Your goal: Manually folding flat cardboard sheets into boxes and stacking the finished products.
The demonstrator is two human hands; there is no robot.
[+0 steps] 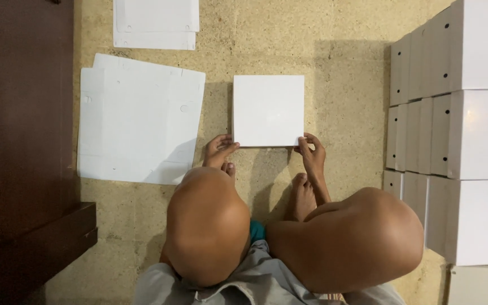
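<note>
person squatting on the speckled beige stone floor (289,34), knees up in the foreground. square white cardboard box (268,110) sits on the floor right in front of them, between the two hands. left hand (219,151) touches the box's near left corner, fingers (228,149) curled in narrow against the edge. right hand (312,152) is at the near right corner, fingers (306,142) pinching the box edge. bare feet show just under the hands. to the left, a pile of flat white cardboard sheets with small punched holes (139,118) lies on the floor, just beside the box but apart from it. a second smaller stack of flat white sheets (156,22) lies at the top, well apart. on the right, stacked white folded boxes with small holes (453,113) stand in rows. dark brown wooden furniture (18,141) fills the left edge.
</note>
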